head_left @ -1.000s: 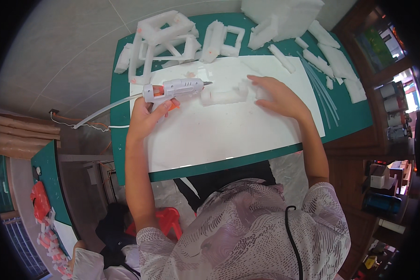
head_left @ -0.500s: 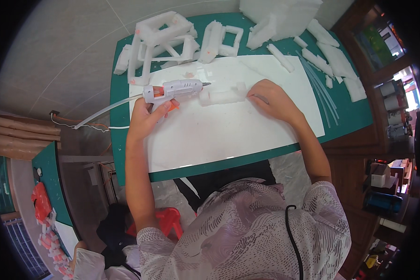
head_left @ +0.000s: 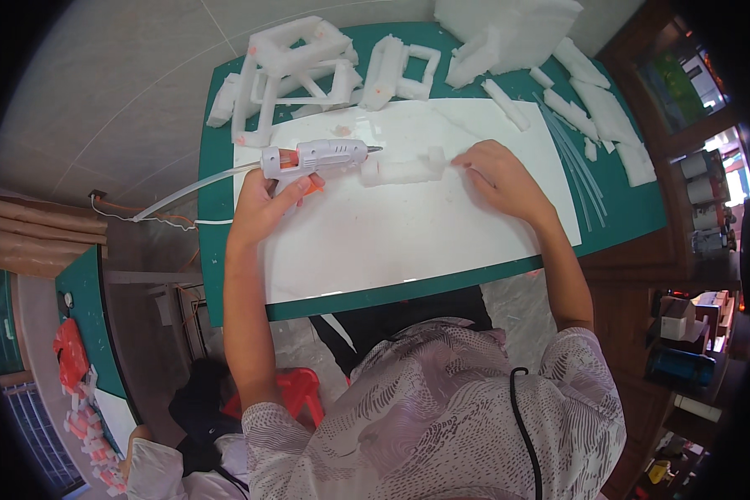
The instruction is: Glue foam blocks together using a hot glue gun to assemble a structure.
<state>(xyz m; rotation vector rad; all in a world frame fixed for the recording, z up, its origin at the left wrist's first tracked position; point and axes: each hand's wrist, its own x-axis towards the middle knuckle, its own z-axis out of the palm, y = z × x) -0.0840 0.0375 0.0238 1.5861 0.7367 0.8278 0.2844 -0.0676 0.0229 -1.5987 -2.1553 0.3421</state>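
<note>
In my left hand [head_left: 262, 204] is a white hot glue gun [head_left: 329, 155] with an orange trigger; my fingers are wrapped round its handle. Its metal nozzle points right, just above the left part of a low white foam piece [head_left: 404, 173] that has a raised block at its right end. That piece lies on the white board [head_left: 350, 250]. Beside the raised block is my right hand [head_left: 502, 179], a small gap away from the foam. Its thumb and forefinger are apart, and nothing shows between them.
White foam frames [head_left: 300, 50] stand along the back of the green table mat [head_left: 217, 192]. A large foam block [head_left: 517, 33], offcuts [head_left: 612, 112] and clear glue sticks [head_left: 577, 167] lie to the right. A cord trails left. Another person's sleeve [head_left: 154, 471] shows at lower left.
My right hand has drawn slightly right, away from the foam piece's end, and its fingers have parted. The glue gun stays nearly in place in my left hand.
</note>
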